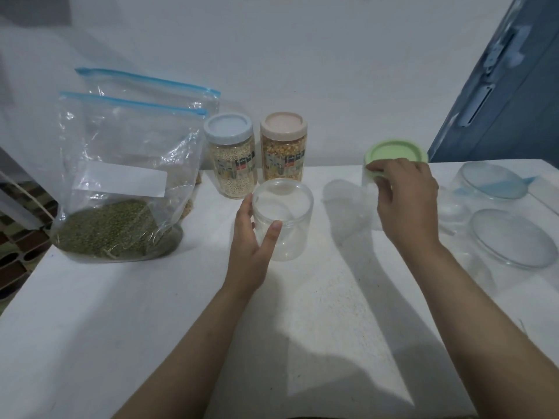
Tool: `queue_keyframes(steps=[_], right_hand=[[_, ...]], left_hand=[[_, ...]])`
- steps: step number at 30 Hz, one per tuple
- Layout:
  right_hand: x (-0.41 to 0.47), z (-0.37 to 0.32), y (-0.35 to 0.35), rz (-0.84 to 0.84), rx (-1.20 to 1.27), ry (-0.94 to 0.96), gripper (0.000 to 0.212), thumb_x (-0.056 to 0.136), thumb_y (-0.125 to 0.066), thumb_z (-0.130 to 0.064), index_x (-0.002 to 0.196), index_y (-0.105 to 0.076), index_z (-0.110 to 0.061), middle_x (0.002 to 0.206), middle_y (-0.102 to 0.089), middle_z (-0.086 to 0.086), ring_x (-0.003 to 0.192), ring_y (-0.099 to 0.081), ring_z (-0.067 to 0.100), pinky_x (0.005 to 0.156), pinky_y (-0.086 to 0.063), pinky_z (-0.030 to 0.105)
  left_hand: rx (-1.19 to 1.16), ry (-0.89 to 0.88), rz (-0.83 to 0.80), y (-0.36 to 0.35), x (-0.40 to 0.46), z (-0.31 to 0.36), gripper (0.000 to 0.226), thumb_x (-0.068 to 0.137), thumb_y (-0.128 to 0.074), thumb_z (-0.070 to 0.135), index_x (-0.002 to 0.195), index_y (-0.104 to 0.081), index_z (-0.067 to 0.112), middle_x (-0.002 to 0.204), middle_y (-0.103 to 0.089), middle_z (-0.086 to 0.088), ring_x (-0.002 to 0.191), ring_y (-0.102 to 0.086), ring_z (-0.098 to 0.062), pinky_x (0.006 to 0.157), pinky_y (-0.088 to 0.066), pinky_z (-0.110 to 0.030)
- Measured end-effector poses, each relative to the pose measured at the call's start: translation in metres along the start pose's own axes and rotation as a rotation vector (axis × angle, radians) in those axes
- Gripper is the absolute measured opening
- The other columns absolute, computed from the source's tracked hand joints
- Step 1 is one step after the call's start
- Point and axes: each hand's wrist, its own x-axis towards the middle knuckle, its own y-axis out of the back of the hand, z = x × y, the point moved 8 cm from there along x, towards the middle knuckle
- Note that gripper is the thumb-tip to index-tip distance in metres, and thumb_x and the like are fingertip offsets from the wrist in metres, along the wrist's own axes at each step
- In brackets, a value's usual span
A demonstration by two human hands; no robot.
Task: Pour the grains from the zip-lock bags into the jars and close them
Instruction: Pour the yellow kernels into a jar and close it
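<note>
An empty clear jar (284,219) stands open in the middle of the white table (302,313). My left hand (251,252) grips its left side, thumb across the front. My right hand (405,201) pinches the rim of a green lid (393,151) to the right of the jar. A faint clear shape shows under the lid; I cannot tell what it is. A zip-lock bag of green grains (118,231) stands at the left, zip shut. Behind it a second zip-lock bag (169,89) is mostly hidden.
Two closed jars stand at the back: a blue-lidded jar (233,158) of pale grains and a pink-lidded jar (282,152) of yellow kernels. Two clear glass dishes (514,237) (490,179) lie at the right. A blue door (508,101) stands behind them.
</note>
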Motion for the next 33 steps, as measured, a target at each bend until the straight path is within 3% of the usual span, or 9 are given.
queue_keyframes(steps=[8,11,15,18,21,23,28,33], right_hand=[[-0.045,-0.053,0.02,-0.107,0.356,0.178,0.025,0.094,-0.06,-0.011,0.118,-0.066,-0.014,0.109,-0.061,-0.014,0.106,-0.053,0.01,0.091,-0.039,0.018],[-0.061,-0.068,0.023,-0.184,0.49,0.223,0.023,0.094,-0.061,-0.013,0.116,-0.067,-0.014,0.109,-0.064,-0.011,0.108,-0.056,0.012,0.093,-0.042,0.02],[-0.074,-0.075,0.02,-0.224,0.575,0.233,0.018,0.09,-0.066,-0.022,0.107,-0.069,-0.016,0.117,-0.058,-0.001,0.118,-0.051,0.014,0.098,-0.037,0.018],[-0.079,-0.073,0.009,-0.277,0.632,0.167,0.025,0.083,-0.07,-0.041,0.102,-0.065,-0.026,0.14,-0.042,0.001,0.135,-0.038,0.017,0.108,-0.033,0.019],[-0.083,-0.069,-0.001,-0.332,0.776,0.054,0.036,0.074,-0.077,-0.051,0.099,-0.061,-0.03,0.149,-0.03,-0.006,0.139,-0.035,0.016,0.11,-0.041,0.042],[-0.084,-0.068,-0.005,-0.344,0.845,0.011,0.044,0.07,-0.08,-0.052,0.101,-0.059,-0.03,0.147,-0.032,-0.005,0.139,-0.037,0.016,0.107,-0.043,0.048],[-0.077,-0.066,-0.007,-0.386,0.998,0.007,0.046,0.07,-0.083,-0.044,0.098,-0.053,-0.023,0.132,-0.049,0.003,0.13,-0.048,0.023,0.103,-0.046,0.043],[-0.069,-0.064,-0.01,-0.491,1.07,0.058,0.041,0.073,-0.083,-0.039,0.095,-0.053,-0.022,0.133,-0.047,0.007,0.128,-0.047,0.021,0.101,-0.043,0.033]], left_hand=[[0.084,-0.015,0.069,0.009,0.0,0.0,0.085,0.086,-0.044,0.073,0.154,-0.012,0.034,0.161,-0.018,0.013,0.148,-0.019,-0.009,0.121,-0.024,-0.049],[0.151,-0.157,0.107,0.01,-0.025,0.022,0.08,0.091,-0.036,0.071,0.155,-0.016,0.027,0.162,-0.016,0.006,0.15,-0.016,-0.014,0.119,-0.025,-0.053],[0.225,-0.35,0.055,0.004,-0.052,0.041,0.079,0.093,-0.032,0.07,0.15,-0.029,0.015,0.157,-0.028,-0.005,0.146,-0.026,-0.024,0.113,-0.031,-0.057],[0.192,-0.333,-0.067,-0.004,-0.057,0.037,0.085,0.088,-0.038,0.075,0.149,-0.031,0.015,0.154,-0.034,-0.001,0.143,-0.034,-0.022,0.111,-0.036,-0.054],[0.116,-0.273,-0.158,-0.009,-0.061,0.035,0.084,0.081,-0.048,0.078,0.145,-0.035,0.023,0.145,-0.046,0.005,0.134,-0.045,-0.011,0.108,-0.042,-0.034],[0.088,-0.216,-0.177,-0.009,-0.063,0.033,0.085,0.076,-0.054,0.079,0.141,-0.039,0.027,0.138,-0.053,0.007,0.126,-0.052,-0.008,0.101,-0.046,-0.027],[0.052,-0.223,-0.226,-0.009,-0.06,0.035,0.082,0.078,-0.063,0.069,0.141,-0.041,0.02,0.136,-0.057,0.004,0.124,-0.056,-0.013,0.1,-0.051,-0.037],[0.051,-0.202,-0.257,-0.009,-0.059,0.039,0.077,0.08,-0.064,0.065,0.141,-0.038,0.027,0.137,-0.055,0.009,0.126,-0.055,-0.01,0.1,-0.049,-0.029]])
